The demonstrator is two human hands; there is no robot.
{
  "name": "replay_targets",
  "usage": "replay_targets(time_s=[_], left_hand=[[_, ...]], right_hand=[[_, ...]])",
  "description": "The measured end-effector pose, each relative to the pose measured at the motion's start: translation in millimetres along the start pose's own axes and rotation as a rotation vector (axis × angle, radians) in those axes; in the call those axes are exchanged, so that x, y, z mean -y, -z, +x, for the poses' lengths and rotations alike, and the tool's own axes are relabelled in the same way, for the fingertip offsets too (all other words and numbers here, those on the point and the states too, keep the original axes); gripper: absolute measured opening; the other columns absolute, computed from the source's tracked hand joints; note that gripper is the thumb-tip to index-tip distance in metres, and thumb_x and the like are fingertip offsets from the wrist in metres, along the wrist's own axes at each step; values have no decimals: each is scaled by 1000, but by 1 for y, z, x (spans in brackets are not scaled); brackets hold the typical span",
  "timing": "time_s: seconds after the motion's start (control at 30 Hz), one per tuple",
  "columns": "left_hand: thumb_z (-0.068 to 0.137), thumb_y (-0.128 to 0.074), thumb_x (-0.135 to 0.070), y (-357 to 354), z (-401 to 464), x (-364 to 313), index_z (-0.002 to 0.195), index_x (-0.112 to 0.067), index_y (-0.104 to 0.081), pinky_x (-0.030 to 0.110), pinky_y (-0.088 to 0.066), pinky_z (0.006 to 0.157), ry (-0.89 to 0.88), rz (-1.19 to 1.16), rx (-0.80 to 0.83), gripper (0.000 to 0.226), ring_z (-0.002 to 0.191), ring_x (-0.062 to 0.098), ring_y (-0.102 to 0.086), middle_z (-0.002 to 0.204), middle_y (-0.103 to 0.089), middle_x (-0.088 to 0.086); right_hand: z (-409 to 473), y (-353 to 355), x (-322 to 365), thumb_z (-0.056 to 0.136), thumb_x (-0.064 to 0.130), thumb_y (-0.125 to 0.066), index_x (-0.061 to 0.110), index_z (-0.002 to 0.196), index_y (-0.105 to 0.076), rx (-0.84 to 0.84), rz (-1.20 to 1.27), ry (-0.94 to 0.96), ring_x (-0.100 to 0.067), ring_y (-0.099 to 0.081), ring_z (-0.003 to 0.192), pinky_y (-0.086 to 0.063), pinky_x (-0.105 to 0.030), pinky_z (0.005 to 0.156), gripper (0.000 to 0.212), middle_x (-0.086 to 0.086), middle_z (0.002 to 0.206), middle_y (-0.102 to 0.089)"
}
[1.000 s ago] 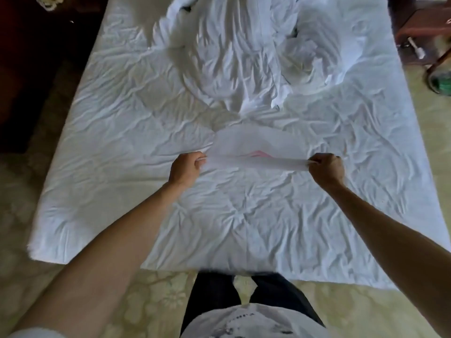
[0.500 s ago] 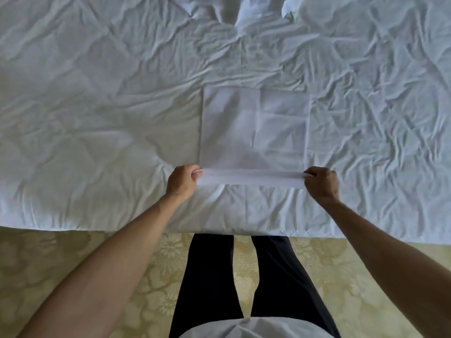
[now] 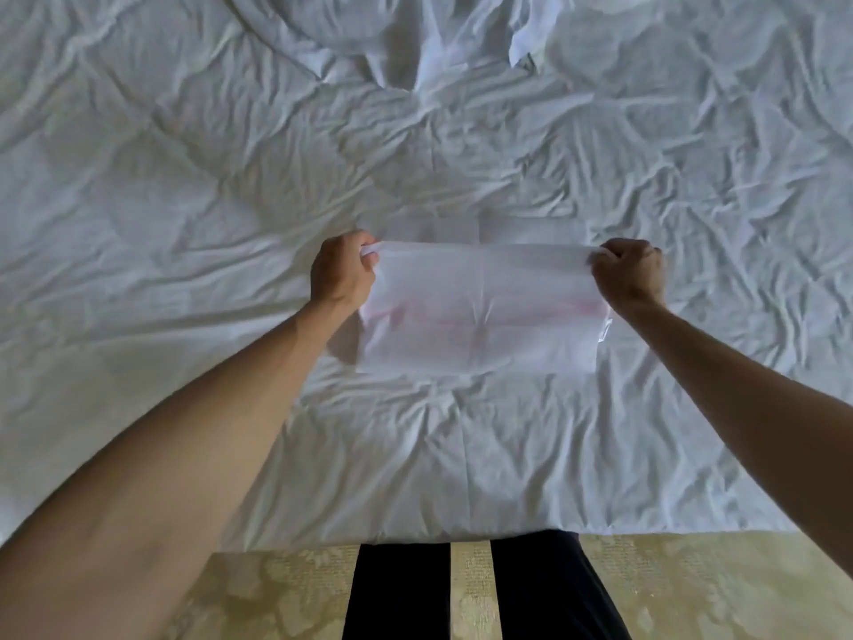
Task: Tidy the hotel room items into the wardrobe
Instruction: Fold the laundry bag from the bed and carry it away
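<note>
Folding in progress: left hand and right hand each pinch a far corner of the thin white bag, lifted over the bed near its near edge. Judged early: wardrobe not in view, nothing stowed yet.

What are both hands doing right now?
Left hand: closed, pinching the left corner of the white plastic bag.
Right hand: closed, pinching the bag's right corner.
</note>
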State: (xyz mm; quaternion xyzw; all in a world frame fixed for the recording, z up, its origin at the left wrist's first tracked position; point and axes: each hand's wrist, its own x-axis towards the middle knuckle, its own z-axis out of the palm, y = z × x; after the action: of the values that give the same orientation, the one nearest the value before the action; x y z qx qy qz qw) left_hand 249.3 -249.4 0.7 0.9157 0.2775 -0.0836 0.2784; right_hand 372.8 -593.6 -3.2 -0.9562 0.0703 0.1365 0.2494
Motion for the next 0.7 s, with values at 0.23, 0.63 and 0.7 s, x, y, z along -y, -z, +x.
replay_targets(time_s=[0.23, 0.63, 0.7], left_hand=[[94, -57, -14, -33, 51, 3, 118, -15, -68, 37, -45, 93, 142, 62, -78, 27, 117, 33, -58, 122, -67, 12], [81, -76, -46, -43, 22, 30, 120, -6, -60, 32, -47, 89, 486, -250, -25, 57, 115, 29, -63, 118, -70, 11], [79, -77, -47, -48, 19, 34, 119, -9, -64, 31, -48, 89, 503, -260, 21, 57, 113, 28, -64, 118, -70, 9]], right_hand=[[53, -42, -11, 76, 36, -45, 8, 69, -58, -5, -8, 20, -37, -57, 70, -35, -32, 60, 32, -17, 64, -53], [-102, -100, 19, 89, 19, -60, 7, 135, -53, -112, 30, 466, -31, -50, 124, -41, -41, 101, 48, -12, 133, -54], [-124, -124, 18, 92, 24, -57, 8, 141, -50, -42, -55, 473, -30, -45, 131, -38, -42, 106, 52, -12, 143, -50]])
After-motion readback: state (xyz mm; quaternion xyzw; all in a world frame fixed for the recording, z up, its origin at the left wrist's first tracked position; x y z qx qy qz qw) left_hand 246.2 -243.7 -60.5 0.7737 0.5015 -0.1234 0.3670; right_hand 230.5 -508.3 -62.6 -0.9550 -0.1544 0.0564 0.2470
